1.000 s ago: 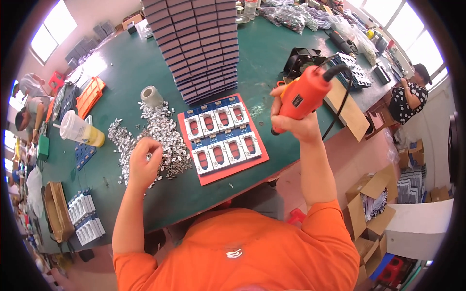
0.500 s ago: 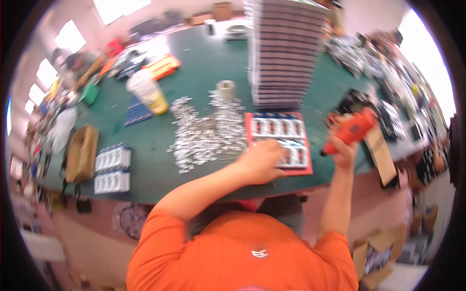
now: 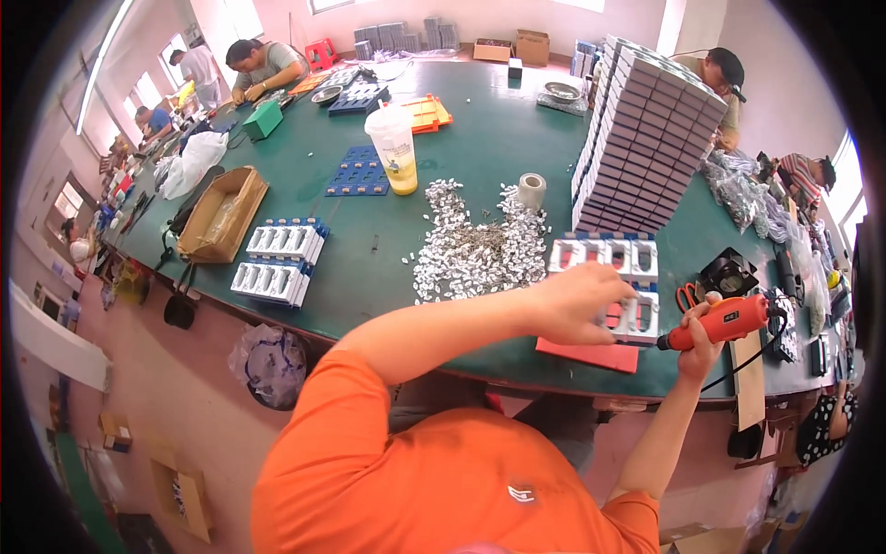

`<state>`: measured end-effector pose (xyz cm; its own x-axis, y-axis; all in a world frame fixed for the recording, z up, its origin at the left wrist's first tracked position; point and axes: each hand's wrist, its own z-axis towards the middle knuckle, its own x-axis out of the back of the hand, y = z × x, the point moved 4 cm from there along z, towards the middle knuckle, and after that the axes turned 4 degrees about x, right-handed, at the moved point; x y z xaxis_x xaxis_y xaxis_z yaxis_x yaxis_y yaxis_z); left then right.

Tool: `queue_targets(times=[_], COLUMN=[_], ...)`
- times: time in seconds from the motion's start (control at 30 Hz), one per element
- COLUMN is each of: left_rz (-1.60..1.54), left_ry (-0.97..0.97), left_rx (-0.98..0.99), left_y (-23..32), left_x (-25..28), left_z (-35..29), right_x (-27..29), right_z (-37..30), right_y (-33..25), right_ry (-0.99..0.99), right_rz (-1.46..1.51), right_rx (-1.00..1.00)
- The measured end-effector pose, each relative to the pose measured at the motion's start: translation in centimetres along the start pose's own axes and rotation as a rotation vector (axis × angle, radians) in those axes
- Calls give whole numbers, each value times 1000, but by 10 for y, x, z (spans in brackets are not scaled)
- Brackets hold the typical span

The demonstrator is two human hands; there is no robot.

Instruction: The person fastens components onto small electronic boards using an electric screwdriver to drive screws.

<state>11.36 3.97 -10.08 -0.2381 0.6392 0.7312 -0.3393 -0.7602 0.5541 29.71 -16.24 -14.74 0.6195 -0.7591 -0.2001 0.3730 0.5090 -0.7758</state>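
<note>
I am looking across a green counter, taking a heap of small white and silver parts as my landmark. Well to the left of the heap, an open cardboard box is sitting near the counter's edge; nearer, also to the left, white-framed blue boards are lying in two rows. Beyond the heap, to its left, a flat blue board is resting beside a lidded cup with yellow drink low inside. A roll of tape is standing at the heap's far right edge. Just right of the heap, my left hand is reaching over a white-framed panel, fingers bent; I cannot tell whether it is gripping the panel. A red pad is showing at the panel's near side, and a tall stack of boards is rising behind it, right of the heap and farther back. Farther right of the heap, my right hand is grasping a red corded power tool, its tip pointing left, near the panel's corner. A dark fan is lying beyond the tool, well right of the heap.
</note>
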Motion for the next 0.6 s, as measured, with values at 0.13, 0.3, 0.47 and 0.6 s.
queue_targets(times=[0.13,0.3,0.47,0.6], left_rz=[83,280,543,736], left_ry=[30,60,136,32], left_rx=[61,347,716,845], left_y=[27,43,30,-8], left_x=[92,184,240,251], left_z=[-71,-185,-273,-333], right_x=[-1,7,-1,-15], right_z=[2,1,-1,3], right_y=[2,9,8,6], right_ry=[44,5,-45,-58], right_rz=[13,19,-30,-84], right_rx=[-8,-5,-13,-52])
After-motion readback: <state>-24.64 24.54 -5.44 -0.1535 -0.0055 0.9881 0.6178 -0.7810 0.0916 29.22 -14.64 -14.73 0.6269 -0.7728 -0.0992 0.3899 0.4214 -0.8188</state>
